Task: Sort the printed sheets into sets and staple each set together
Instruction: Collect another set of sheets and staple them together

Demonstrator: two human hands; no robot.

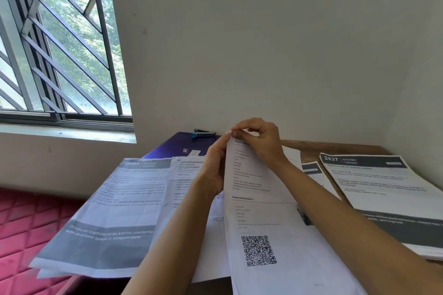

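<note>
Both hands meet at the top left corner of the QR-code sheet (263, 223). The right hand (261, 143) comes over the top edge and its grip pinches that corner between fingertips and thumb. The left hand (215, 170) grips the sheet's left edge just below. Whether more pages lie behind the front one cannot be told.

The sheet is lifted at its top and its long axis runs from the hands back toward the person. The stapler (203, 133) lies beyond the pinched corner and a little left, on a purple folder (177, 146) against the wall, so the left hand is probably the nearer one to reach for it.

The 2641 sheet (119, 199) lies to the left and the 2437 stack (378, 187) to the right on the table (335, 148).
</note>
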